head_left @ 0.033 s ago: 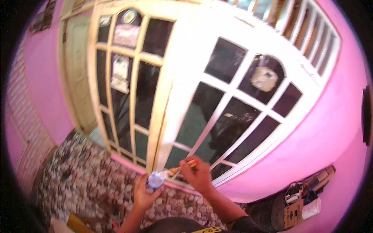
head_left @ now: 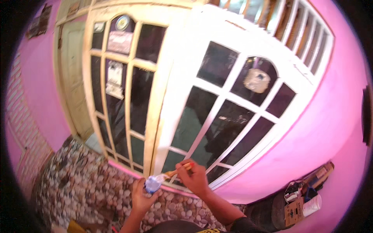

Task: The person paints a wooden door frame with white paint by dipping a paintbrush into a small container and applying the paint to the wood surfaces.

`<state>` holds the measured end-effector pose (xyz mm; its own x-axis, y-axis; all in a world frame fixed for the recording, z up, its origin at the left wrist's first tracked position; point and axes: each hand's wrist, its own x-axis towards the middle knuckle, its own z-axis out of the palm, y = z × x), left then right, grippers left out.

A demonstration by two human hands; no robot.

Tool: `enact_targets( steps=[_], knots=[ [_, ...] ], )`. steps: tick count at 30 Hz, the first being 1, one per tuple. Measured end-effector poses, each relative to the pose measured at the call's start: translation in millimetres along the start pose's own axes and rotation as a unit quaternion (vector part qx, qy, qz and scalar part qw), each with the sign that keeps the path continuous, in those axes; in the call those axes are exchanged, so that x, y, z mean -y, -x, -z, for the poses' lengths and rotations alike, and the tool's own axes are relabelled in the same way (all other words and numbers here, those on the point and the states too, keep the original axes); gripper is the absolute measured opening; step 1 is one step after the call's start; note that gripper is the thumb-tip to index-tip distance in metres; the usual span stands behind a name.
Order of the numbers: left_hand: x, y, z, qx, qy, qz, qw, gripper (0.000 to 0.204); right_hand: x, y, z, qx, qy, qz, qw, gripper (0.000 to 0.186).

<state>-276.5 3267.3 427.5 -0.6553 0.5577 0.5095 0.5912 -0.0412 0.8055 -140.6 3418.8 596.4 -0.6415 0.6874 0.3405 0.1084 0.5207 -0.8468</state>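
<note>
My left hand (head_left: 142, 198) is wrapped around a small blue-and-white cup (head_left: 152, 185) with white paint in it, held low in front of the window. My right hand (head_left: 193, 178) grips the wooden handle of a paintbrush (head_left: 171, 173), whose end is reddish. The brush's pale bristles are at the cup's rim; whether they touch the paint is too blurred to tell. Beyond my hands stands a window frame (head_left: 220, 93) painted bright white, with dark panes. Left of it is a cream-yellow frame (head_left: 149, 101) of the same style.
Pebbled ground (head_left: 89, 182) spreads below my hands. A pink wall (head_left: 264, 167) runs to the right, with a cardboard box (head_left: 294, 212) and a white tub (head_left: 312, 205) by its foot. A cream door (head_left: 75, 77) stands at the far left.
The view has shifted slightly, so the windows sit a little further left and lower. Both hands keep hold of the cup and the brush, close together as before.
</note>
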Motion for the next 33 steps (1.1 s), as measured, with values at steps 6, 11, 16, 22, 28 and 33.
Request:
enact_targets(
  steps=[6,11,16,22,28,33],
  knots=[
    [-30.3,-14.2,3.7,0.038,0.011,0.036,0.999,0.066,-2.6,6.4,15.1,-0.013,-0.067,-0.049,0.996,0.018],
    [-42.8,-20.6,0.0,0.052,0.028,0.009,0.998,0.065,2.5,9.5,25.7,-0.015,-0.057,-0.065,0.996,0.019],
    [-43.7,-22.9,-3.7,0.075,0.03,0.01,0.997,0.063,-0.6,14.6,29.1,-0.048,-0.083,-0.048,0.994,0.025],
    [-35.7,-17.5,-14.0,0.037,0.044,-0.027,0.998,0.058,-2.5,18.9,35.4,-0.032,-0.079,-0.042,0.996,0.019],
    [-32.9,-10.5,-10.9,0.056,0.038,-0.013,0.998,0.064,-6.5,26.1,34.9,-0.051,-0.051,-0.038,0.997,0.02],
    [-36.5,-10.8,-2.9,0.06,0.043,-0.021,0.997,0.063,-16.2,31.3,26.9,-0.077,-0.045,-0.064,0.994,0.025]
  ],
)
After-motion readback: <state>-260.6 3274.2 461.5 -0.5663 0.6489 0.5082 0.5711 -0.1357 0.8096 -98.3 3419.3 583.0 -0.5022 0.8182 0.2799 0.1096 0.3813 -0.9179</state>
